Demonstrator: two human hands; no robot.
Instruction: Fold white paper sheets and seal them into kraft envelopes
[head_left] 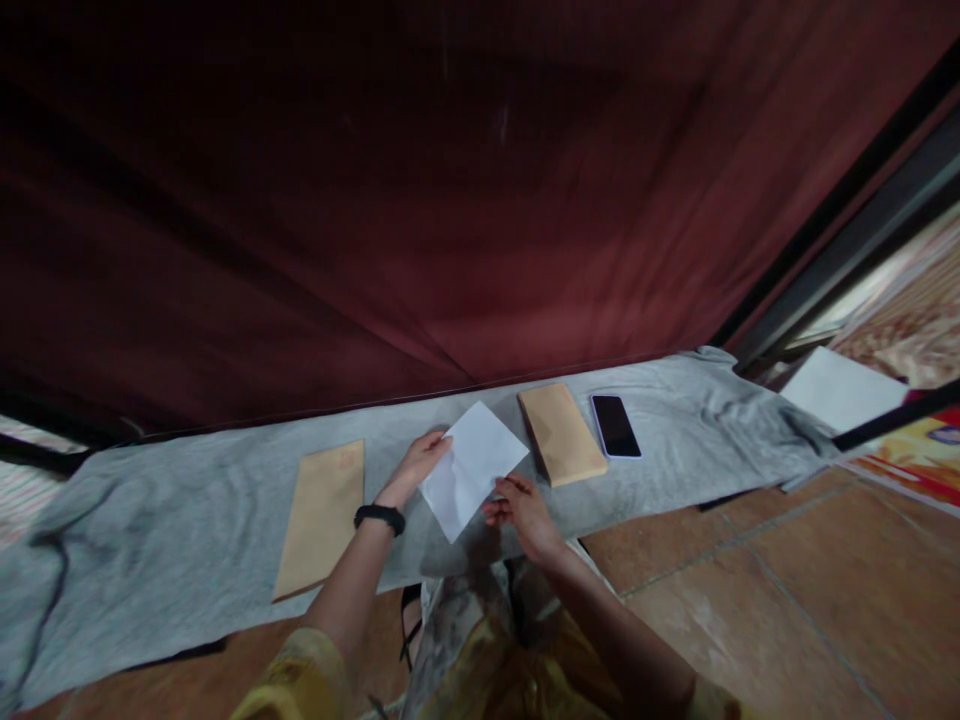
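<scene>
A white sheet of paper (475, 468), faintly creased, is tilted cornerwise in front of me above the grey cloth. My left hand (421, 464), with a black band on the wrist, is closed on its upper left edge, thumb on top. At the lower right edge is my right hand (523, 512), its fingertips bent and pinching the paper's border. To the left lies a flat brown envelope (321, 515) with a small red mark near its top. A stack of brown envelopes (562, 435) rests to the right of the paper.
A phone (616, 427) with a dark screen lies right of the stack. Grey cloth (191, 520) covers the narrow bench. Dark red fabric (480, 200) hangs behind it. At the far right are a metal frame (847, 215) and a white sheet (844, 390). Brown floor tiles (750, 610) show below.
</scene>
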